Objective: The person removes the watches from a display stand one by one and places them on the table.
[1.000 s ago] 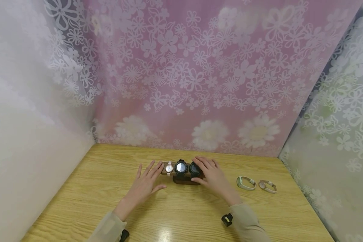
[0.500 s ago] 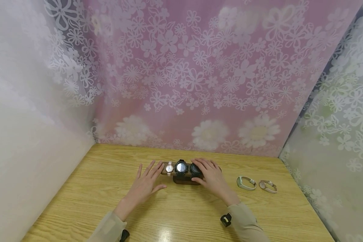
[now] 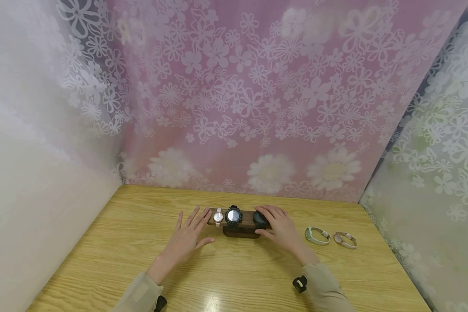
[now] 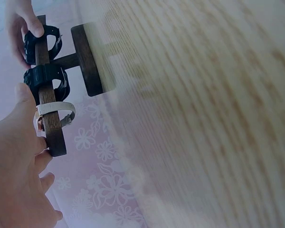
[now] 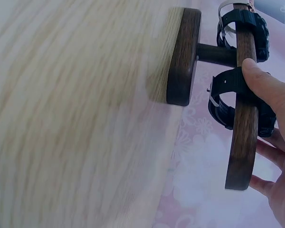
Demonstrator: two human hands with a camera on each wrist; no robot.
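A dark wooden T-shaped watch stand (image 3: 247,219) stands on the table. Its bar carries a small white-strapped watch (image 3: 218,217) at the left, a black watch (image 3: 233,216) near the middle and a second black watch (image 3: 259,219) toward the right. My right hand (image 3: 281,232) holds this second watch, its thumb (image 5: 259,78) pressed on the strap and other fingers behind the bar. The left hand (image 3: 185,238) touches the bar's left end with extended fingers, close to the white strap (image 4: 58,107). Bare bar shows between the two black watches.
Two more watches lie on the wooden table (image 3: 234,273) to the right: a pale green one (image 3: 317,236) and one with a pinkish face (image 3: 345,240). A pink flowered curtain (image 3: 234,108) hangs behind the table, with pale sheets at both sides.
My right hand has slid the right black watch rightward along the bar, away from the middle one. The left hand has stayed at the left end.
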